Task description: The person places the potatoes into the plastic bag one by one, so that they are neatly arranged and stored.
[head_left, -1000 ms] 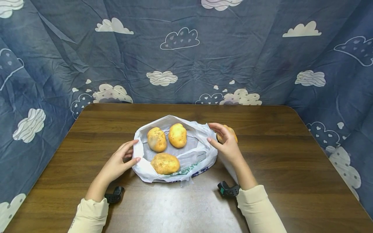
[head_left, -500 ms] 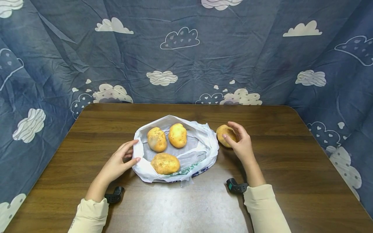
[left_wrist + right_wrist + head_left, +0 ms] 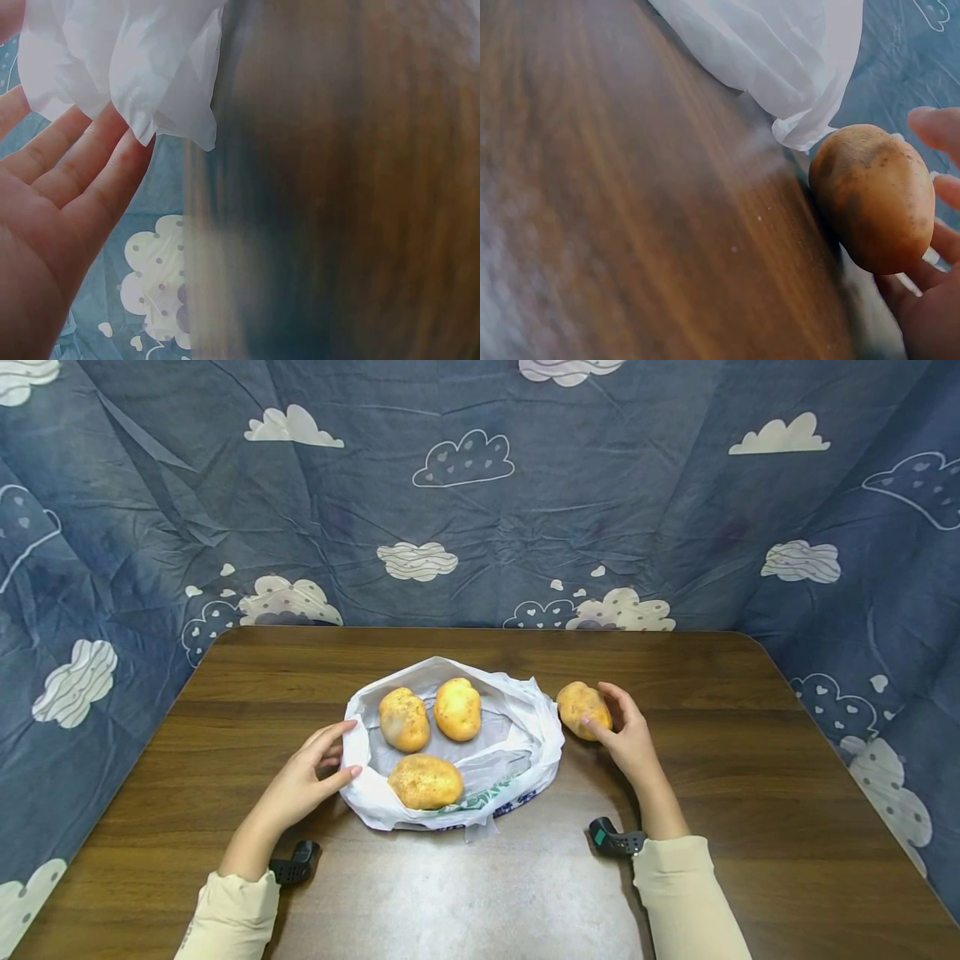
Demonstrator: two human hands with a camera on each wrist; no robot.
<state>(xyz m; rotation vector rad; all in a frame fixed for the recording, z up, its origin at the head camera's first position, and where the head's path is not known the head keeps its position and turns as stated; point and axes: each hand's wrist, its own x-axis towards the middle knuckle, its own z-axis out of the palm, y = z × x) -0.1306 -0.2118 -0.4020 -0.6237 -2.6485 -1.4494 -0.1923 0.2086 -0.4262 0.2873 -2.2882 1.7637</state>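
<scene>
From the head view, the right hand (image 3: 628,739) curls its fingers round a potato (image 3: 581,707) on the table (image 3: 705,760) just right of the bag (image 3: 517,752), whose green-and-blue print is unreadable, while the left hand (image 3: 303,777) pinches the bag's left edge; the left wrist view shows straightish fingers (image 3: 90,161) touching white plastic; the right wrist view shows the potato cupped beside the bag.
</scene>
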